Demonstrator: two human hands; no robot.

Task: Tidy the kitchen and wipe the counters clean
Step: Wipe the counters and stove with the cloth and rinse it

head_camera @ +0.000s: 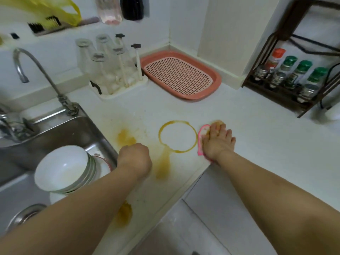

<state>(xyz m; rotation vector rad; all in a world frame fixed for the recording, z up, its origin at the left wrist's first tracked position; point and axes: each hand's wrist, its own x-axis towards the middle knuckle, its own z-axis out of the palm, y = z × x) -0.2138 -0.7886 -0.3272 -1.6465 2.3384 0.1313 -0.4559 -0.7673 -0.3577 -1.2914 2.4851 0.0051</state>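
Fingers of the right hand press flat on a pink cloth beside a yellow ring stain; the left hand rests fisted.

Pink cloth flat on white counter, just beside yellow ring stain

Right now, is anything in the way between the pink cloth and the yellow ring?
No, nothing I can see. The right hand presses the pink cloth on the counter beside the yellow ring, with only bare counter between. The left hand rests on the ring's far side.
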